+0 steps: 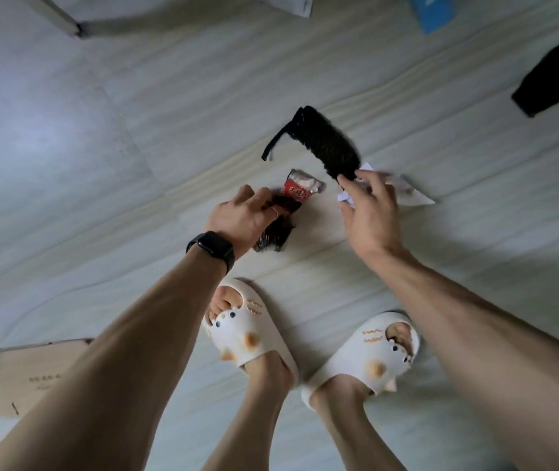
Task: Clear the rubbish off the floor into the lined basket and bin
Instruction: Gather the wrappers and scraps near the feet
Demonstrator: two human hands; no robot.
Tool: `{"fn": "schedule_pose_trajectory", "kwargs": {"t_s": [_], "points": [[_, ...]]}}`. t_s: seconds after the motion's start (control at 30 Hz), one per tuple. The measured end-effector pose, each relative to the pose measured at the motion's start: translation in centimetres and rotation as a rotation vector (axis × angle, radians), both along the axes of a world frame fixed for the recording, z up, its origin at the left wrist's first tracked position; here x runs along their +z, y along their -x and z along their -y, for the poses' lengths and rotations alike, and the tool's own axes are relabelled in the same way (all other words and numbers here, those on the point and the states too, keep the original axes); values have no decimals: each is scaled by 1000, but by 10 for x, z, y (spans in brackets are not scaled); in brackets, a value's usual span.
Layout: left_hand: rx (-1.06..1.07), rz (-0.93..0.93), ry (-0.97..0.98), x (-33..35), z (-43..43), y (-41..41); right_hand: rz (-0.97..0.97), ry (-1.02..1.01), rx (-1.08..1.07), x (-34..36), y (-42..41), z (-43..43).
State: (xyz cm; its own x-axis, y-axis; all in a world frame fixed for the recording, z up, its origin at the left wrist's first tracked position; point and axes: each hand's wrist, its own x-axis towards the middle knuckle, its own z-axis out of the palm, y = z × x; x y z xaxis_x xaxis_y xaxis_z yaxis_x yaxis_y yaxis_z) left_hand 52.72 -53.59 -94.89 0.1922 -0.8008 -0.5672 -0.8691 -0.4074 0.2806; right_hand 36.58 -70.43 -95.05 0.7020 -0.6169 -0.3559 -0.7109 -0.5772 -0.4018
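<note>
The person bends over a pale floor (135,137) and both bare arms reach down in front of two white cat-face slippers (249,329). The left hand (240,215), with a black watch (211,249) on its wrist, is clenched around a dark crinkly wrapper (271,232) that hangs below the palm. A red and white snack wrapper (300,190) sticks out past the fingertips of this hand, though motion blur hides whether the fingers grasp it too or it only lies against them on the floor. The right hand (369,212) hovers just beside it with loosely spread fingers over a crumpled white paper (346,200). The index fingertip touches the near end of a long black fabric piece (329,144) lying on the floor. I cannot tell whether thumb and finger already pinch the paper. A flat white scrap (414,195) pokes out from behind that hand. Further off, towards the floor's far right, lies another black cloth (556,73). A blue packet (436,10) and a white sheet (284,1) lie at the far edge of the visible floor. A flattened cardboard piece (26,375) lies at the near left beside the left forearm.
</note>
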Motion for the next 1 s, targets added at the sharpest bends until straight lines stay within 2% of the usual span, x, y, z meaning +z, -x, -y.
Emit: {"fn": "schedule_pose_trajectory", "kwargs": {"t_s": [0.1,0.2,0.3,0.43,0.6,0.83,0.93,1.0], "points": [[136,-38,-42,9,0,-1,-9,-60,-170,-4,-6,6],[181,-63,-35,33,-8,1,-102,-98,-172,11,-4,7],[235,-54,-45,81,-22,2,-103,-148,-119,64,5,-7],[381,-30,-100,185,-43,4,-59,-130,-32,184,24,-31],[574,-47,-34,353,-69,16,35,-125,102,357,31,-52],[828,75,138,588,-132,41,290,-57,419,577,17,-84],[954,143,269,676,-174,75,397,-7,522,658,28,-110],[971,178,312,712,-196,94,458,29,564,691,36,-125]]}}
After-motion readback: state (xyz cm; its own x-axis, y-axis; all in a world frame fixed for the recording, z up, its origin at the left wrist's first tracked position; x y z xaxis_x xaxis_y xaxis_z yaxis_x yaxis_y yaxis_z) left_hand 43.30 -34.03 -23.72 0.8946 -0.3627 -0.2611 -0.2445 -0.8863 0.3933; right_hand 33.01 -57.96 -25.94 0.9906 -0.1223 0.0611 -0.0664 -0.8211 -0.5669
